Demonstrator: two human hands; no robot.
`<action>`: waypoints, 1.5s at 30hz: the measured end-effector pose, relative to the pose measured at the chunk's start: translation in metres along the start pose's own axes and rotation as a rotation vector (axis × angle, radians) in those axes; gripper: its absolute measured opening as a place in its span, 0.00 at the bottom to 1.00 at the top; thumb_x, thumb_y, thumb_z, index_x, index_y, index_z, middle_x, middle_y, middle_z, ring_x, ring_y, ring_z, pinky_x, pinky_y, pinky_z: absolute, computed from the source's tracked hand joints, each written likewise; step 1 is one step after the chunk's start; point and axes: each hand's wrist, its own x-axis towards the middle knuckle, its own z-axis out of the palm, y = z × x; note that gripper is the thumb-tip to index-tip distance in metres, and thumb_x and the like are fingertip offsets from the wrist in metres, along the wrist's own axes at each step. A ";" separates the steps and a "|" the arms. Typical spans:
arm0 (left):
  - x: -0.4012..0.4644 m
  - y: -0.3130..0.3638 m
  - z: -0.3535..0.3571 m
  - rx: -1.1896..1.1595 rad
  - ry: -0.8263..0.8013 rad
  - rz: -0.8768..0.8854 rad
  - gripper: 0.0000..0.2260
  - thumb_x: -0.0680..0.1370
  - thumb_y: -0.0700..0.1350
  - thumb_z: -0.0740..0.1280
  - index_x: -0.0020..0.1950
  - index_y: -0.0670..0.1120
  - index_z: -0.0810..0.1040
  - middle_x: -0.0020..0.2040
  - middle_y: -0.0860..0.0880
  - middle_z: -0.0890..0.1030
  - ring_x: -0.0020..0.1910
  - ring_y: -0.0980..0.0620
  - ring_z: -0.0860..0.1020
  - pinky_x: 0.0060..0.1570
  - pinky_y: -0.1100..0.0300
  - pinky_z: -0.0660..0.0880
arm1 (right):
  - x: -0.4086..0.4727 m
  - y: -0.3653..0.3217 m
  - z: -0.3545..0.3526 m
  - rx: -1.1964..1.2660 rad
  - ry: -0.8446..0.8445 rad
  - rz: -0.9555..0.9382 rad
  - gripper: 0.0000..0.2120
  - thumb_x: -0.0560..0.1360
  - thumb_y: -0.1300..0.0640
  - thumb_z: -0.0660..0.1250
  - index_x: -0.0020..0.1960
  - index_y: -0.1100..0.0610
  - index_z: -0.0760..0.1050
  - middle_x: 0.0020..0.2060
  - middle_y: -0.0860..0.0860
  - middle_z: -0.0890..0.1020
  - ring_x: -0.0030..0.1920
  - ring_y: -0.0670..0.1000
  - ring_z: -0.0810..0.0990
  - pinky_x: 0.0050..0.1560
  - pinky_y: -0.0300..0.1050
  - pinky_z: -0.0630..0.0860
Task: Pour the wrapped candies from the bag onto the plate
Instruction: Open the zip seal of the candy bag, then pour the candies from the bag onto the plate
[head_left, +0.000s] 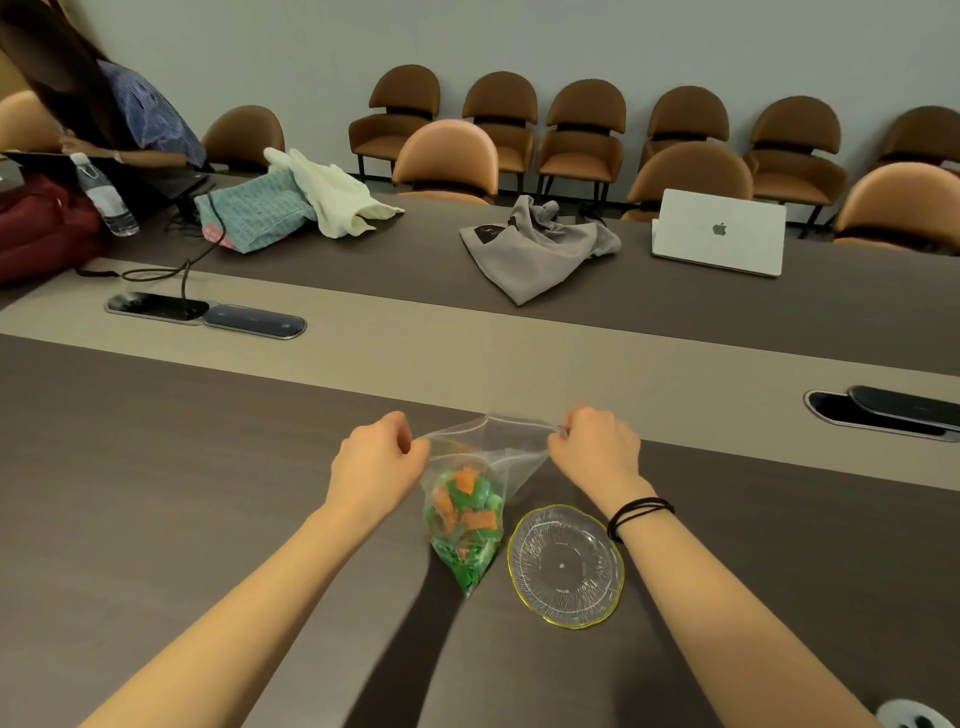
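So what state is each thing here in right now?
Bag: held up by its top corners, candies inside.
Candies: wrapped, none poured yet.
Plate: flat on the table, nothing on it.
Left hand: pinching the bag.
Right hand: pinching the bag.
Silver laptop: open.

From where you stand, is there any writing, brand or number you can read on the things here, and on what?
No words or numbers are readable.
Laptop: an apple logo on the lid, no text.
Grey cloth bag: a dark label with a pale mark, too small to read.
Water bottle: label blurred.
Candy bag: wrappers show no legible print.
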 end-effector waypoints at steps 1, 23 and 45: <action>0.000 0.002 0.001 -0.028 -0.009 0.020 0.10 0.70 0.45 0.61 0.30 0.49 0.64 0.33 0.43 0.82 0.37 0.41 0.78 0.35 0.53 0.72 | 0.000 -0.002 0.001 0.003 -0.010 -0.098 0.19 0.73 0.54 0.62 0.63 0.58 0.72 0.60 0.56 0.78 0.61 0.59 0.75 0.56 0.50 0.72; -0.006 -0.081 0.134 -0.935 -0.428 -0.826 0.19 0.80 0.51 0.54 0.67 0.44 0.68 0.62 0.44 0.75 0.64 0.43 0.72 0.66 0.46 0.67 | -0.008 -0.016 -0.022 0.439 -0.122 -0.514 0.16 0.70 0.69 0.60 0.39 0.55 0.84 0.46 0.47 0.86 0.50 0.47 0.83 0.55 0.51 0.77; 0.022 -0.012 0.122 -1.440 -0.728 -0.614 0.15 0.75 0.53 0.62 0.50 0.45 0.83 0.43 0.46 0.84 0.42 0.50 0.81 0.51 0.55 0.78 | -0.001 -0.014 -0.102 1.254 -0.253 -0.408 0.23 0.74 0.76 0.55 0.28 0.56 0.76 0.34 0.51 0.85 0.34 0.45 0.83 0.36 0.39 0.81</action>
